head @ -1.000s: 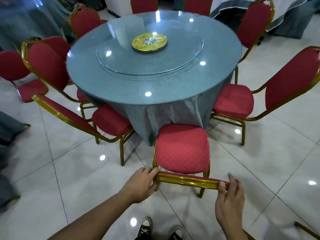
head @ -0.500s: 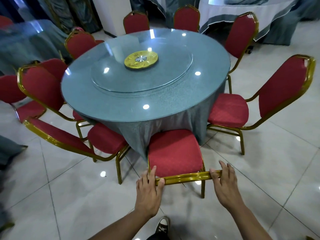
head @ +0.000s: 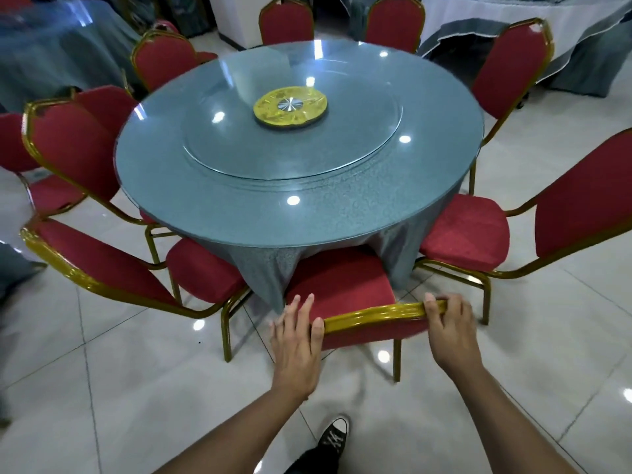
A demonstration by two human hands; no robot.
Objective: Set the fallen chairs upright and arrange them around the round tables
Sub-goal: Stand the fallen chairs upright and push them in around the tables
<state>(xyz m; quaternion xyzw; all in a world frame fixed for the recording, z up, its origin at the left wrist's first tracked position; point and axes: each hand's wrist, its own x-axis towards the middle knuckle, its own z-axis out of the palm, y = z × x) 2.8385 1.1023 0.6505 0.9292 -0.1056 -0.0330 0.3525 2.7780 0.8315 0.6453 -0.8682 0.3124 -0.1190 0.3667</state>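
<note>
A red-cushioned chair with a gold frame stands upright right in front of me, its seat tucked partly under the grey cloth of the round glass-topped table. My left hand lies over the left end of the chair's gold top rail, fingers spread. My right hand curls its fingers around the right end of that rail. Several more red chairs stand upright around the table, one at the near left and one at the near right.
A gold turntable hub sits at the middle of the glass lazy Susan. Another clothed table stands at the back right, and a grey draped one at the back left. My black sneaker rests on the shiny tiled floor.
The chair has slid forward so its seat goes under the tablecloth. Both hands moved forward with the top rail, and I have stepped closer to the table.
</note>
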